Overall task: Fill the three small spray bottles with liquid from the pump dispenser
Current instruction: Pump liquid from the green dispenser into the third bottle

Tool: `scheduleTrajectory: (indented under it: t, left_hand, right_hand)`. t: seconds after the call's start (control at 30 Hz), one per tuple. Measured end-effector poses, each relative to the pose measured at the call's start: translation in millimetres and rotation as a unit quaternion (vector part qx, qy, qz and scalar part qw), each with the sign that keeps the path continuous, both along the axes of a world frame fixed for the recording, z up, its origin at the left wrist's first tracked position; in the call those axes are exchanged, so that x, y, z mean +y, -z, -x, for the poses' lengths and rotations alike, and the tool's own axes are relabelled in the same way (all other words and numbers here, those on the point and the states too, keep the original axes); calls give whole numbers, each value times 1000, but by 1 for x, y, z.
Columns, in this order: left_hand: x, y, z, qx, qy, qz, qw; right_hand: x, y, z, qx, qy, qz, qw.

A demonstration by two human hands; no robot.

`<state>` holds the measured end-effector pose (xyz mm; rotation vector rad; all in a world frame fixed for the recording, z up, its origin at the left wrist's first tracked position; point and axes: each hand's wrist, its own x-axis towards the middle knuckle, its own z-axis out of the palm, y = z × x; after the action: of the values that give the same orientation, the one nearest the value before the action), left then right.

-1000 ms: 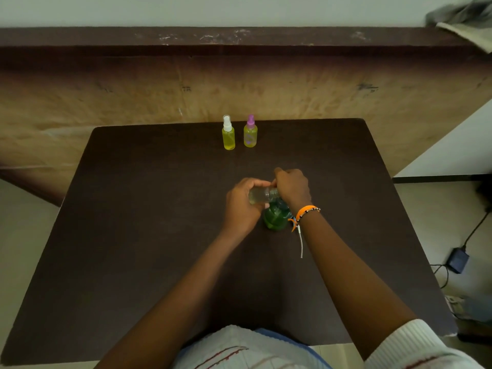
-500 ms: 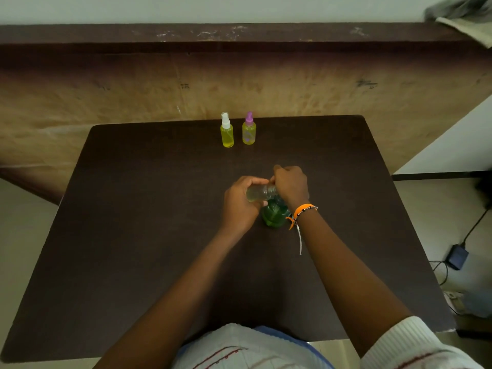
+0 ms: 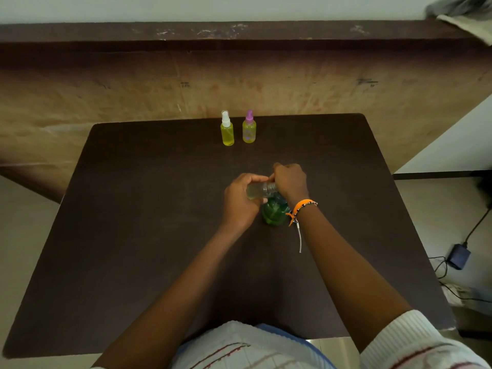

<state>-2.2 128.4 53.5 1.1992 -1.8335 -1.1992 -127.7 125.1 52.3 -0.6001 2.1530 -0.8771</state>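
small clear bottle (image 3: 257, 190) held sideways over the green pump dispenser (image 3: 275, 213), mid-table.
left hand (image 3: 239, 202) has its grip wrapped round the bottle's body; right hand (image 3: 290, 182) sits curled over the bottle's neck end and the dispenser top, what it clasps is hidden. beyond them, near the far edge of the dark table (image 3: 133, 209), stand two yellow-filled spray bottles, white-capped (image 3: 227, 129) and purple-capped (image 3: 249, 127), side by side.

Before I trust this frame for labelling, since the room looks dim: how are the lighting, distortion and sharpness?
Head view: dim, the dark table swallowing shadows; wide-angle bending bows the wooden ledge; the two far spray bottles read sharply; the clear bottle gripped by the left hand and right hand looks soft, its fill level unreadable; no glare.
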Motion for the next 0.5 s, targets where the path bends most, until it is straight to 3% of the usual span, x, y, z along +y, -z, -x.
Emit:
scheduleTrajectory:
  t: [0.3,0.5]
  left_hand:
    - [0,-8,-1,4,3,0,1000]
    - [1,-1,0,-7,1,4,1000]
  right_hand:
    - [-4,-3,5,-32,-26,-11,999]
    - [1,0,0,7,9,0,1000]
